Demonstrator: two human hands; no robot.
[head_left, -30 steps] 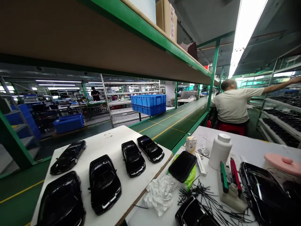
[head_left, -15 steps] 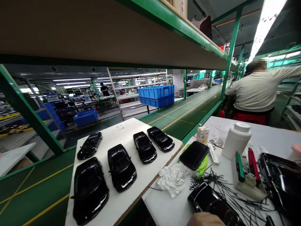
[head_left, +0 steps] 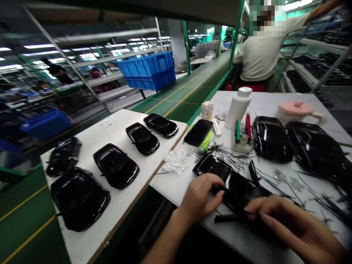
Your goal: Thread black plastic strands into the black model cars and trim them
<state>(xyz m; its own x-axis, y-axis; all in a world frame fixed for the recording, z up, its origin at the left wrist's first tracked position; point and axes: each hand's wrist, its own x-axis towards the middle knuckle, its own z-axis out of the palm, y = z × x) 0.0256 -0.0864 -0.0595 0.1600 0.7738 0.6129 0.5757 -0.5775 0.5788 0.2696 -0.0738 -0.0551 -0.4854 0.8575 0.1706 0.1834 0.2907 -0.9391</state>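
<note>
A glossy black model car [head_left: 243, 189] lies on the white worktop between my hands. My left hand [head_left: 203, 194] is closed in a pinch at the car's near side, with a small black part [head_left: 218, 188] between thumb and forefinger; whether it is joined to the car I cannot tell. At the car's other end, the thumb and fingers of my right hand [head_left: 291, 223] grip its near edge, partly blurred. Thin black strips [head_left: 214, 152] are scattered behind the car, and a short black strip [head_left: 227, 218] lies in front of it.
Several finished-looking black cars [head_left: 117, 165] stand on a white board [head_left: 115, 123] to the left. Around my worktop are crumpled tissue [head_left: 178, 159], a phone [head_left: 198, 132], a white bottle [head_left: 238, 106], red and green-handled tools [head_left: 242, 128], more car bodies [head_left: 272, 138] and a pink-lidded cup [head_left: 296, 108]. A co-worker [head_left: 260, 55] sits beyond.
The view has swung down and to the right. Both hands now show at the model car; before, only part of one hand was visible at the bottom edge.
</note>
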